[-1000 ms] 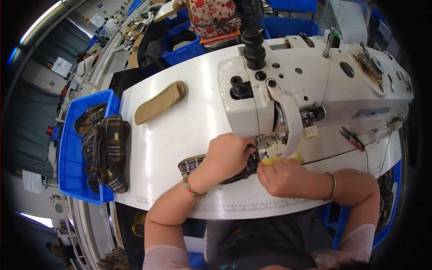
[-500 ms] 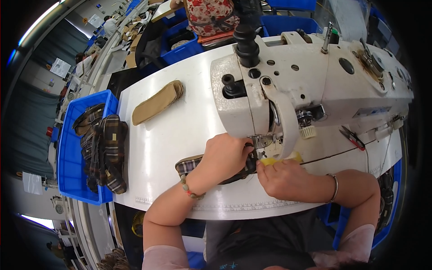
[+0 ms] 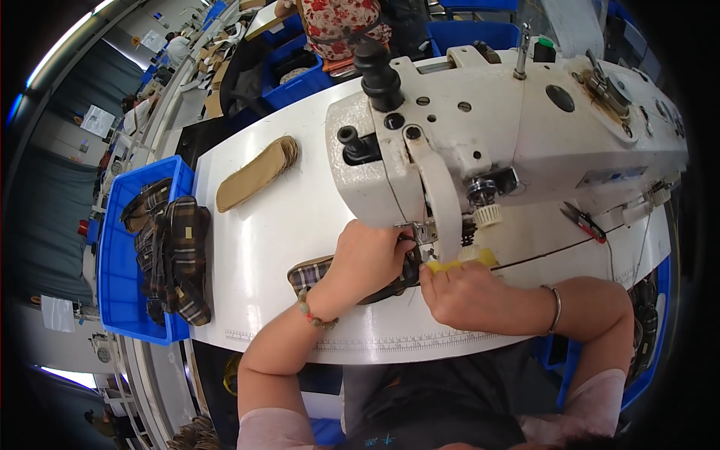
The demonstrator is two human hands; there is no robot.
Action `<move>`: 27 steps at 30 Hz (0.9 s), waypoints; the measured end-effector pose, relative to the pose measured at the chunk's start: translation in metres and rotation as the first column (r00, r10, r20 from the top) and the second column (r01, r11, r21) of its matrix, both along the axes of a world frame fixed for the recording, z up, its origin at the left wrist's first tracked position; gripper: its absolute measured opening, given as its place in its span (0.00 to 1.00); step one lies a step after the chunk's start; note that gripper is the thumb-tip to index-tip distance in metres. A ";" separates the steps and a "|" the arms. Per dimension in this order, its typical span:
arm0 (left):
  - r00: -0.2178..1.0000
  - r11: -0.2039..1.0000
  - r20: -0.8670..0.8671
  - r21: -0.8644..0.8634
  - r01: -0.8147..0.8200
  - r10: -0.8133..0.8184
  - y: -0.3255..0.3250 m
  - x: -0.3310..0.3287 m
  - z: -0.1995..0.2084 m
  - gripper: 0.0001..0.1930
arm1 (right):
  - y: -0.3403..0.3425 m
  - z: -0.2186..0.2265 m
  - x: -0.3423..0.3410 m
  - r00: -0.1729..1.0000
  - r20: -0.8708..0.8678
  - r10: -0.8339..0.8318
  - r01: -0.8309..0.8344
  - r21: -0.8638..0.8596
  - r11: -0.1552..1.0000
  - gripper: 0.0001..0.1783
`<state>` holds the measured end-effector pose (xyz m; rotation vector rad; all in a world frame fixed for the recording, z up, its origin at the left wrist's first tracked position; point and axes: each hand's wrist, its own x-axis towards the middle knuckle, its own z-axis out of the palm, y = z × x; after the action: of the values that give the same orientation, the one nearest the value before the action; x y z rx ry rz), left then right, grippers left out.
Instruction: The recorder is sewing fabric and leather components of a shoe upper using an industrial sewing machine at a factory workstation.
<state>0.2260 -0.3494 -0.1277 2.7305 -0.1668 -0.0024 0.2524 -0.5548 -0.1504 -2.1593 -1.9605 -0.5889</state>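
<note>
A plaid fabric slipper point(image 3: 302, 276) with a dark edge lies at the needle area of the white sewing machine point(image 3: 480, 135). My left hand point(image 3: 366, 259) rests over its middle, thumb and fingers pinched on its upper edge beside the presser foot point(image 3: 417, 231). My right hand point(image 3: 469, 296) is closed at the slipper's right end, its thumb and forefinger pressed together there. A yellow piece point(image 3: 484, 257) on the machine bed lies just beyond the right fingers. Both hands partly cover the slipper, and the exact stitching spot is hidden.
At the left a blue bin point(image 3: 111, 262) holds several plaid slippers point(image 3: 186, 232). A stack of tan soles point(image 3: 255, 176) lies on the white table point(image 3: 255, 277). Thread snips point(image 3: 585, 223) with red handles lie right of the machine head. Another blue bin point(image 3: 649, 367) stands below right.
The machine head appears farther left in the picture, as the view has shifted a little. Both hands sit slightly farther left, keeping their hold on the slipper.
</note>
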 end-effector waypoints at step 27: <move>0.919 0.977 0.363 -0.078 0.197 -0.156 0.024 0.045 -0.017 0.16 | 0.001 -0.067 0.043 1.000 0.016 -0.023 0.022 0.028 0.999 0.24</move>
<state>0.2713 -0.3258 -0.1451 2.5687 -0.5000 0.4392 0.2956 -0.5536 -0.2179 -2.1694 -1.9267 -0.6362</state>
